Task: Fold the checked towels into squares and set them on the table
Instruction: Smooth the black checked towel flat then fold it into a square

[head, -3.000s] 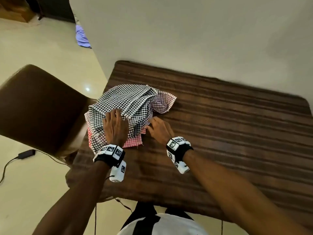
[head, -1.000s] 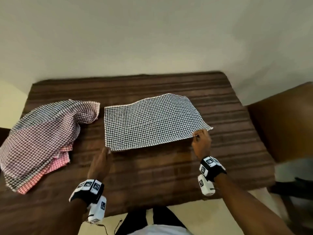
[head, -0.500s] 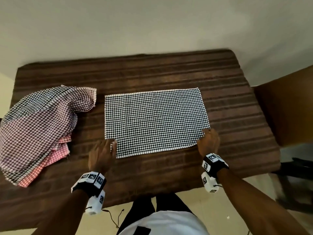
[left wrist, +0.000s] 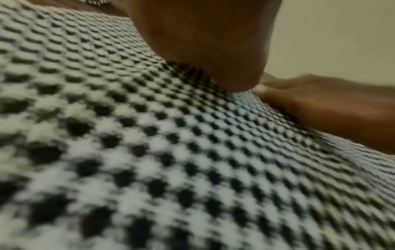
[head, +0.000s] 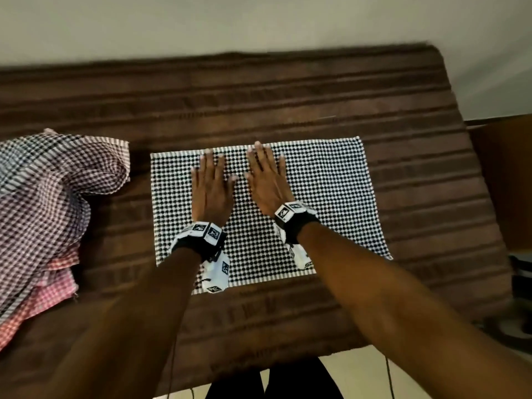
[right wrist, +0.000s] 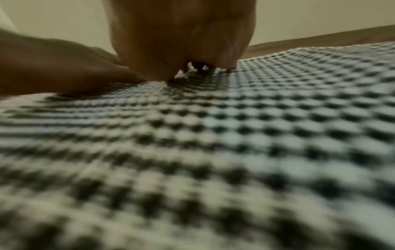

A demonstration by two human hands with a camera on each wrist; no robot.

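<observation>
A black-and-white checked towel (head: 331, 197) lies spread flat as a rectangle on the dark wooden table (head: 259, 105). My left hand (head: 211, 185) and my right hand (head: 266, 180) lie palm down on its middle, side by side, fingers straight and pointing away from me. The left wrist view shows the weave of the towel (left wrist: 171, 160) close up under the left palm (left wrist: 203, 42), with the right hand (left wrist: 320, 108) beside it. In the right wrist view the right palm (right wrist: 181, 37) rests on the same towel (right wrist: 235, 152).
A heap of crumpled checked towels (head: 49, 211), black, maroon and red, lies at the table's left edge. A brown chair (head: 506, 182) stands off the table's right side. A pale wall runs behind the table. Cables hang near my legs.
Both hands have left the towel's near corners and moved onto its middle, now lying flat. Earlier the towel was pulled from the heap and spread out.
</observation>
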